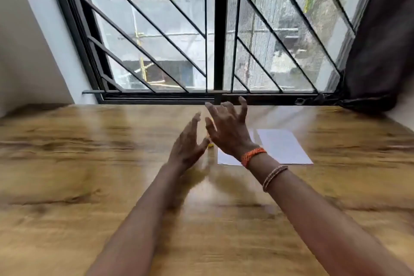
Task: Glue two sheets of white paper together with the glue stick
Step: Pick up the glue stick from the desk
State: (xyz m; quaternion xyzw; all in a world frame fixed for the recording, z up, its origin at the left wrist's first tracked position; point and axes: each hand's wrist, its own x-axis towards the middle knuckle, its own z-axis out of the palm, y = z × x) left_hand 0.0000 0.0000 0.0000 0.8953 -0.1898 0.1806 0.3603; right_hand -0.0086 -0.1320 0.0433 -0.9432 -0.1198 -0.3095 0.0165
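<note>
Two white paper sheets lie side by side on the wooden table: the right sheet (284,147) is in full view, the left sheet (226,159) is mostly hidden behind my right wrist. My left hand (188,143) and my right hand (226,127) hover above the table, close together, fingers spread and holding nothing. A small yellow object (210,145), possibly the glue stick, peeks out between the hands; it is blurred and mostly hidden. The whole picture is motion-blurred.
The wooden table (89,186) runs up to a barred window (215,51) at its far edge. A dark curtain (380,51) hangs at the right. A white wall stands at the left.
</note>
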